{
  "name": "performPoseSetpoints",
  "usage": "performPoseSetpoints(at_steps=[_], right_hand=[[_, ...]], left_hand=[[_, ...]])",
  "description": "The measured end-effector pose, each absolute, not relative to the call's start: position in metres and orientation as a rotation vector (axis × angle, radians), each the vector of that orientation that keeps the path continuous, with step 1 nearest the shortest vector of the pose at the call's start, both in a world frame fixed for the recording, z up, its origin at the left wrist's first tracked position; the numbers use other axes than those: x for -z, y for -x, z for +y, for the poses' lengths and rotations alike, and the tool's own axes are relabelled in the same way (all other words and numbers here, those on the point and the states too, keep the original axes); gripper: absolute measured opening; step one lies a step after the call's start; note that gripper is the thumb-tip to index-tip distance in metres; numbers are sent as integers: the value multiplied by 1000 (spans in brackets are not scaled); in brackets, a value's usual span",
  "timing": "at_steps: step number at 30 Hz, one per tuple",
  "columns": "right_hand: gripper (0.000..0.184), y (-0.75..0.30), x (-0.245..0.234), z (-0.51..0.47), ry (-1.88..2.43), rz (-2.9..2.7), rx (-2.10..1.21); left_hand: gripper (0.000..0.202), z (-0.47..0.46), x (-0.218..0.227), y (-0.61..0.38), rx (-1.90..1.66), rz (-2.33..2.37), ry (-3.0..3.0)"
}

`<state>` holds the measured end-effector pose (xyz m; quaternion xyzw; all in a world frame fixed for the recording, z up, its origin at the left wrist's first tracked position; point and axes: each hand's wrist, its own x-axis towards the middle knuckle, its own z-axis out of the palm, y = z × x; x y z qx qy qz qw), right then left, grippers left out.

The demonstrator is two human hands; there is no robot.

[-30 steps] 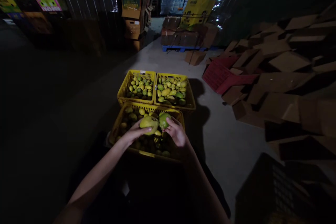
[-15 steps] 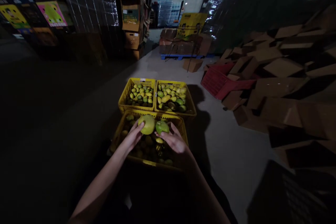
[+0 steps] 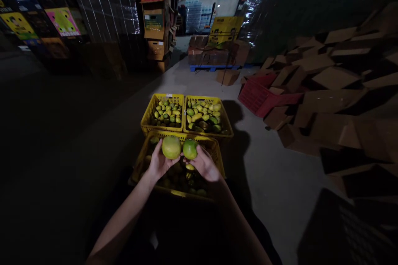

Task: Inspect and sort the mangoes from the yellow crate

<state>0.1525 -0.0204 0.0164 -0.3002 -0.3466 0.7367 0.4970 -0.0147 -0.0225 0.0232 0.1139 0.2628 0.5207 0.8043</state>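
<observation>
My left hand point(image 3: 159, 163) is closed round a large yellow-green mango point(image 3: 171, 147), held up with its end facing me. Beside it my right hand point(image 3: 203, 165) grips a smaller green mango point(image 3: 190, 149). The two fruits nearly touch, above the far part of the near yellow crate point(image 3: 215, 152), which holds several dim mangoes. Beyond it stand two more yellow crates side by side, the left crate point(image 3: 146, 116) and the right crate point(image 3: 226, 118), both filled with several yellow and green mangoes.
A red crate point(image 3: 255, 97) lies tipped on the floor to the right, against a big heap of flattened cardboard boxes point(image 3: 336, 87). A blue pallet point(image 3: 214, 67) with boxes stands farther back. Stacked cartons and wrapped goods point(image 3: 105, 4) fill the dark left side.
Both hands have lifted and turned their mangoes so the fruits stand upright and side by side. The camera has tilted slightly, shifting the crates lower in view.
</observation>
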Motion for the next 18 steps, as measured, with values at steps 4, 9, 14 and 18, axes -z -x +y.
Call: performPoseSetpoints(at_steps=[4, 9, 14, 18], right_hand=[[43, -150, -23, -20, 721, -805, -1809], [33, -146, -28, -18, 735, -636, -1726], [22, -135, -18, -14, 773, -696, -1465], [37, -123, -6, -15, 984, -1003, -1108]], left_hand=[[50, -20, -20, 16, -1123, 515, -145], [30, -14, -14, 19, -1247, 531, 90], [25, -14, -5, 14, -1278, 593, 200], [19, -18, -7, 2, -1275, 665, 139]])
